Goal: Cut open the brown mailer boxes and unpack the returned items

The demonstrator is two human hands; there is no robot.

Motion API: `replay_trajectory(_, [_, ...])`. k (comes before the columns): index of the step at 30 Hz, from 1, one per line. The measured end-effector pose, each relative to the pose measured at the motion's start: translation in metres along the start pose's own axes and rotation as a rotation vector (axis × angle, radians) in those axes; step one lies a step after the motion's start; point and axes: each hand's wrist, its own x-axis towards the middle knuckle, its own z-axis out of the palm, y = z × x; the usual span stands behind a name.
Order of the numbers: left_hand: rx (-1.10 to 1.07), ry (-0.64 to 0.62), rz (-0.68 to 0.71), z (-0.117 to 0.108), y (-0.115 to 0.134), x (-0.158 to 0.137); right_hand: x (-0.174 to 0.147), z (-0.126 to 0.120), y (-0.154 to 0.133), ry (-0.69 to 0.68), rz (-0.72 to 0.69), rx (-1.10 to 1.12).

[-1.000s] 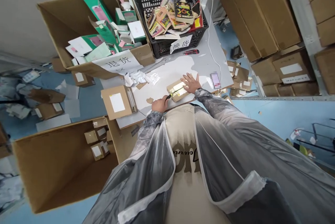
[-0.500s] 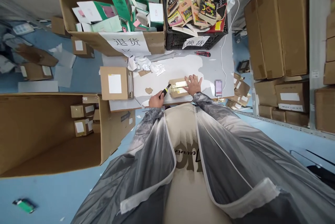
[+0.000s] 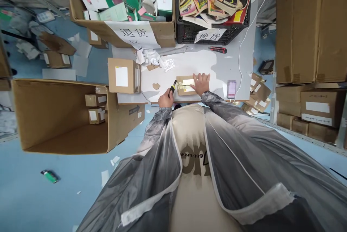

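My left hand (image 3: 165,100) is closed around a black and yellow utility knife (image 3: 172,89). The knife's tip points up and away from me, right beside the left end of a small cardboard box (image 3: 180,87). Shiny clear tape and a white label show on top of that box. Flat on its right end lies my right hand (image 3: 201,84), fingers spread and thumb stretched over the top. I cannot make out whether the blade touches the cardboard.
On the table (image 3: 162,96) stand a larger labelled carton (image 3: 121,76), crumpled paper (image 3: 148,57), a red utility knife (image 3: 218,49) and a phone (image 3: 231,89). Behind are a box of green packages (image 3: 92,29) and a black crate of booklets (image 3: 187,36). A big open carton (image 3: 67,141) stands left.
The view has shifted, so the surroundings sit differently in the picture. In my left hand the utility knife has turned steeper, its tip still near the box's left end. My right hand stays on the box.
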Motion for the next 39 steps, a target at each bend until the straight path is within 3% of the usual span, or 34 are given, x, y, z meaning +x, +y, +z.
replay_trajectory(5, [-0.035, -0.016, 0.035, -0.001, 0.002, -0.01, 0.008, 0.005, 0.002, -0.006, 0.001, 0.111])
replay_trajectory(10, [0.059, -0.094, 0.006, 0.002, -0.004, -0.045, 0.018, 0.01, 0.003, -0.005, -0.012, 0.181])
replay_trajectory(13, [0.108, -0.169, -0.023, 0.008, 0.0, -0.064, 0.023, 0.014, 0.005, -0.034, -0.031, 0.18])
replay_trajectory(19, [0.113, -0.134, -0.163, 0.015, 0.018, -0.076, 0.034, 0.023, 0.018, 0.009, -0.073, 0.12])
replay_trajectory(24, [0.089, -0.116, -0.203, 0.016, 0.025, -0.078, 0.059, 0.025, 0.019, -0.081, -0.158, 0.106])
replay_trajectory(28, [0.068, -0.064, -0.209, 0.019, 0.027, -0.082, 0.074, 0.01, 0.018, -0.225, -0.188, 0.087])
replay_trajectory(31, [-0.03, 0.043, -0.238, 0.025, 0.023, -0.089, 0.063, -0.012, 0.028, -0.233, -0.116, 0.031])
replay_trajectory(33, [-0.132, 0.103, -0.214, 0.034, 0.017, -0.095, 0.044, -0.025, 0.036, -0.182, 0.026, 0.076])
replay_trajectory(36, [-0.303, 0.117, -0.124, 0.053, 0.011, -0.101, 0.015, -0.04, 0.044, -0.242, 0.277, 0.216])
replay_trajectory(39, [-0.423, 0.098, -0.093, 0.073, 0.013, -0.096, 0.001, -0.049, 0.044, -0.301, 0.35, 0.091])
